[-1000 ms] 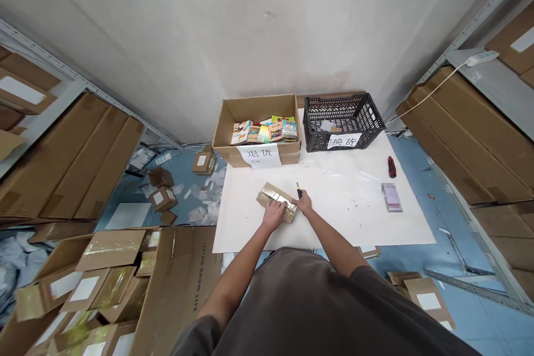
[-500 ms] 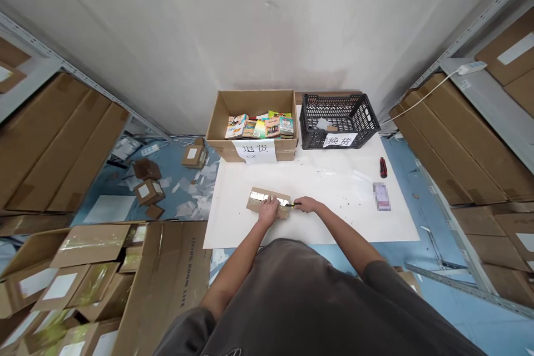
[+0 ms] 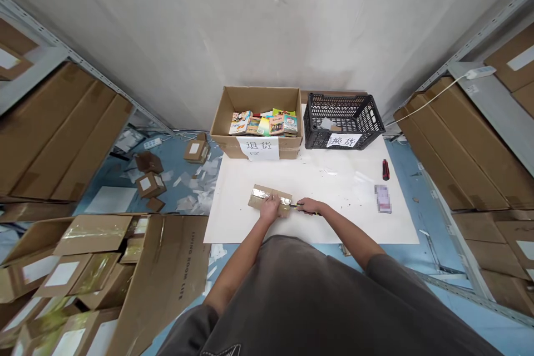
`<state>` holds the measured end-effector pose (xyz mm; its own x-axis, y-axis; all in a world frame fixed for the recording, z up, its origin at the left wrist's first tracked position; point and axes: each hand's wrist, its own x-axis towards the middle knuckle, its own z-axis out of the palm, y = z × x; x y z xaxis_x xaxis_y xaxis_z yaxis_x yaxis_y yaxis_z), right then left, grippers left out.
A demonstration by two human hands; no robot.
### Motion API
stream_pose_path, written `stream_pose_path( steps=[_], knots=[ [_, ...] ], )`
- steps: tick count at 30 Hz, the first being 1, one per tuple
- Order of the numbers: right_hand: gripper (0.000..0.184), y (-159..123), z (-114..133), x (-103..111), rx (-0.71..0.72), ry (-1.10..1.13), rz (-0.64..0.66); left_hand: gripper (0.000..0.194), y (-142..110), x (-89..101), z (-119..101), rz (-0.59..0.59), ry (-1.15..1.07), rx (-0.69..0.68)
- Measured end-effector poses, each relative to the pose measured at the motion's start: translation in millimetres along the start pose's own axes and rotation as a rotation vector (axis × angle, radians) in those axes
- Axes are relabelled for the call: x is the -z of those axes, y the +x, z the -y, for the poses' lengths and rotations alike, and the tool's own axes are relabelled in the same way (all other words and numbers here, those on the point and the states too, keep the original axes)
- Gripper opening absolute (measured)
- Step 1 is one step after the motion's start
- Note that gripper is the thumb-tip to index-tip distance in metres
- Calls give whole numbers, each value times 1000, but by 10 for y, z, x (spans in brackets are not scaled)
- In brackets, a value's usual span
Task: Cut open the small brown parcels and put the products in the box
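A small cardboard box [image 3: 260, 191] with shiny clear tape lies slightly aslant on the white tabletop near its front edge. My left hand [image 3: 270, 208] grips the middle of the box and holds it against the table. In my right hand [image 3: 309, 206], closed around its handle, is a utility knife [image 3: 295, 205] with yellow and dark parts. Its tip meets the right end of the box, by the tape; how deep the blade goes is too small to tell.
Behind stand a carton [image 3: 287, 150] of small books and a black plastic crate [image 3: 308, 133] with scraps inside. A red-and-black tool [image 3: 385, 169] and a blurred purple item [image 3: 382, 198] lie at right. A large carton [image 3: 167, 278] of parcels sits at lower left; shelves flank both sides.
My right hand and the knife are slightly lower, and more of the handle shows behind the hand. The box stays under my left hand. The camera view has shifted a little.
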<state>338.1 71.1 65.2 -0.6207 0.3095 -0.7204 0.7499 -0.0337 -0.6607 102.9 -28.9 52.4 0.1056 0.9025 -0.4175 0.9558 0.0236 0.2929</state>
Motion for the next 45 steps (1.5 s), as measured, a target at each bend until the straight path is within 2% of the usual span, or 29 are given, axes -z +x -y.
stream_pose_path(
  steps=[5,11,14,17,20,24,27,29,32,36,38,40,43,45],
  knots=[
    [25,14,-121,-225,8,157,-37,76,23,-4,-12,1,16,10],
    [28,46,-279,-643,60,307,-221,61,0,40,-25,-25,22,6],
    [29,37,-261,-755,51,348,-250,54,-25,77,-37,-34,25,-7],
    [30,3,-191,-749,6,327,-237,52,-48,103,-51,-33,32,-10],
    [28,-63,-130,-632,-18,292,-202,54,-59,116,-59,-25,35,-12],
    [25,-197,-74,-249,-57,162,-118,52,-32,133,-53,-7,26,-10],
    [23,-256,7,65,-54,93,-127,56,2,145,-41,3,8,-1],
    [23,-236,82,148,-39,78,-133,59,8,151,-27,2,-5,-11],
    [23,-152,154,-2,-69,67,-106,54,-20,157,18,-15,-40,-51],
    [24,-145,40,-455,-53,179,-126,45,-68,161,126,-71,-107,-84],
    [24,-211,-82,-636,-29,242,-167,53,-55,166,189,-115,-93,-118],
    [25,-288,-189,-757,-36,296,-259,73,0,179,252,-135,-43,-135],
    [28,-351,-239,-877,-73,343,-441,113,146,206,332,-57,7,-79],
    [31,-334,-188,-952,-97,351,-528,128,249,214,368,7,11,-42]
  ],
)
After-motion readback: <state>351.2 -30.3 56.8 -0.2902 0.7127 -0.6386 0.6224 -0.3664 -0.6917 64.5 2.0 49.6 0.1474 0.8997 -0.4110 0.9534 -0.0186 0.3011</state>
